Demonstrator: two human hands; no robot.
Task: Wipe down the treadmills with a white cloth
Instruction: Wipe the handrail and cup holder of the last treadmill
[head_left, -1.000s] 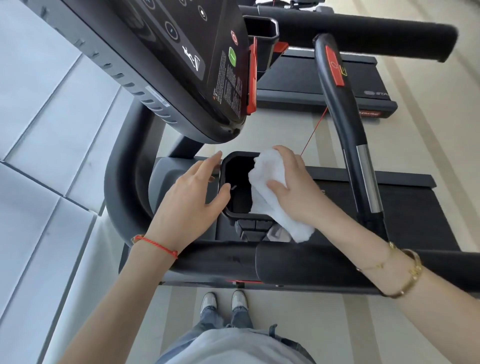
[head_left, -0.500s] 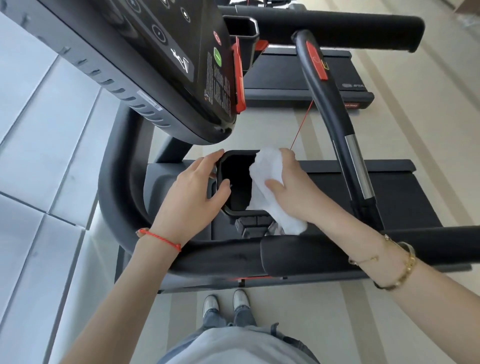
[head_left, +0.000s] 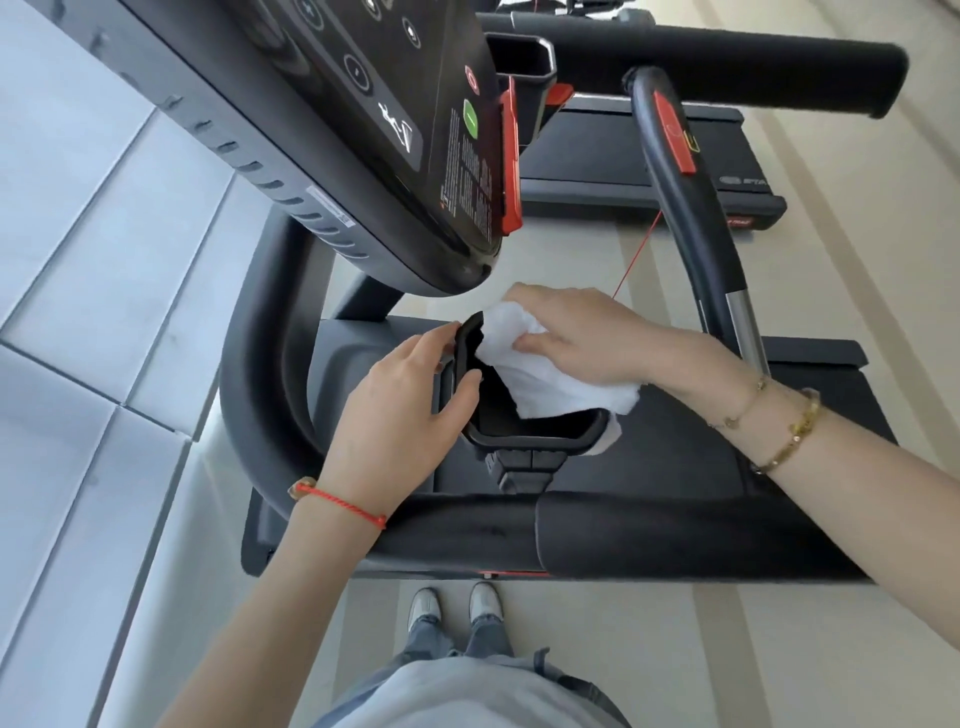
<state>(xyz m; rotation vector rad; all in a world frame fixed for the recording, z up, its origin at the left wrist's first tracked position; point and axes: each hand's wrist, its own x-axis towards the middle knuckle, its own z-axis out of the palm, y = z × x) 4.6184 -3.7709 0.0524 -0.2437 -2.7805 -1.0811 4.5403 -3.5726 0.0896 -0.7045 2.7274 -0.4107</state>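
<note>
Pale tiled floor runs under a black treadmill (head_left: 675, 467), its console (head_left: 363, 130) tilted overhead. At the treadmill's front rail sits a black cup holder (head_left: 535, 434). The left hand (head_left: 400, 410) grips the holder's left rim. The right hand (head_left: 587, 338) clasps the white cloth (head_left: 550, 384), pressing it into the holder's far right side.
</note>
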